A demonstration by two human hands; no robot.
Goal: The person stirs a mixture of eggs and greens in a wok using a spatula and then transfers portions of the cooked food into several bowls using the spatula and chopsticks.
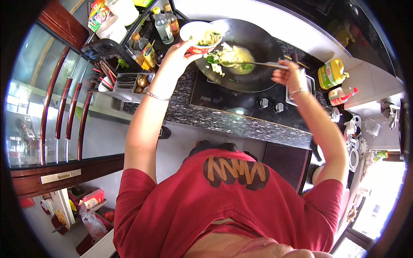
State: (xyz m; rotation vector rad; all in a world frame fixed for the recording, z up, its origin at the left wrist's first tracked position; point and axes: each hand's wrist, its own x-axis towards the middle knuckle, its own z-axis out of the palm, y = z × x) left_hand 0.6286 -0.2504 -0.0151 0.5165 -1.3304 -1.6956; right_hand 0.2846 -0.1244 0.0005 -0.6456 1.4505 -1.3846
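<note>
My left hand (177, 58) holds a white and red bowl (202, 49) over the left rim of a large black wok (258, 37). Some of the cooked food, pale with green leaves, is in the bowl. More of the same food (237, 56) lies in the wok, with a yellowish liquid around it. My right hand (290, 75) grips the handle of a metal cooking utensil (261, 64), whose far end reaches into the food; the shape of that end is hidden. The wok stands on a black glass cooktop (226, 96) with two knobs.
Sauce and seasoning bottles (164, 27) stand behind and left of my left arm. A grey cutlery holder (127, 84) sits near the counter's left end. On the right are a yellow oil jug (332, 73) and a red-capped bottle (340, 96). The speckled stone counter edge (238, 124) runs before me.
</note>
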